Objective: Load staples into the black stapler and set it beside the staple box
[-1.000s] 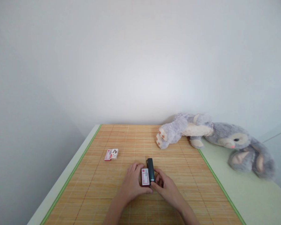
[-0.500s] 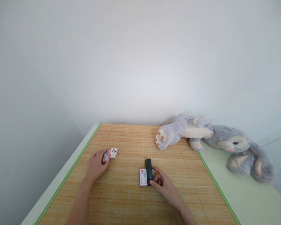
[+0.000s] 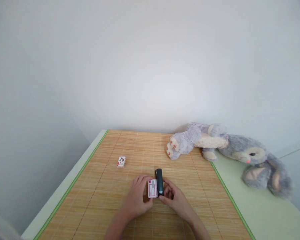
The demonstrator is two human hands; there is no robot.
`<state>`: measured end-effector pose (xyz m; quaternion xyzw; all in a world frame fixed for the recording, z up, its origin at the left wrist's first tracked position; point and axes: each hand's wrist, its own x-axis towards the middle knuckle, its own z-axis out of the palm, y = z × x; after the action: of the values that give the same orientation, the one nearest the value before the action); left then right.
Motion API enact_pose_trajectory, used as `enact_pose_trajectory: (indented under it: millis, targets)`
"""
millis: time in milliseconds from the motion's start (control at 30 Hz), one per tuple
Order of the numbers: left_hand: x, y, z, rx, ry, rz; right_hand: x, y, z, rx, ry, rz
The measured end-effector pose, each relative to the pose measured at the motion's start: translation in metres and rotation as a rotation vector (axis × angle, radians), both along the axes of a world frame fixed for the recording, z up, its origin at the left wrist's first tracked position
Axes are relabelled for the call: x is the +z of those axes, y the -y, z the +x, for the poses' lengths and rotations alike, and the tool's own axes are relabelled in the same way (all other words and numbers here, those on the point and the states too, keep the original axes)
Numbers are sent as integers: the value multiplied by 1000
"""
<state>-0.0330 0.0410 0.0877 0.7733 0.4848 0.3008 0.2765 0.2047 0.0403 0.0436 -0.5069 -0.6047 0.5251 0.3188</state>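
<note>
**Near the mat's front edge: both hands on box and stapler**

From the head view, left hand (image 3: 137, 199) pinches a small box (image 3: 152, 188) (light, crushable cardboard; grip its short edges) just beside the stapler (image 3: 159, 181), which the right hand (image 3: 176, 200) steadies, rigid and heavier, on the tabletop (image 3: 265, 213).

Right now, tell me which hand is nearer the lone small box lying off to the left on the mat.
Left. The left hand lies below and right of the small box, apart from it; the right hand sits farther right, beyond the dark stapler.
</note>
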Motion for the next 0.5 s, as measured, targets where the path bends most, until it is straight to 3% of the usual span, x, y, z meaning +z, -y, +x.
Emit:
enact_pose_trajectory:
  millis: [133, 367, 433, 500]
  targets:
    - [5, -10, -1, -50, 12, -35, -2, 3, 1, 13, 9, -2]
    - [-1, -12, 1, -65, 66, -53, 17, 12, -9, 23, 160, 76]
    - [-6, -18, -12, 4, 83, -19, 16, 13, -11, 5, 207, 73]
    - [-9, -31, -35, 207, 97, 19, 14, 14, -12, -14, 267, 60]
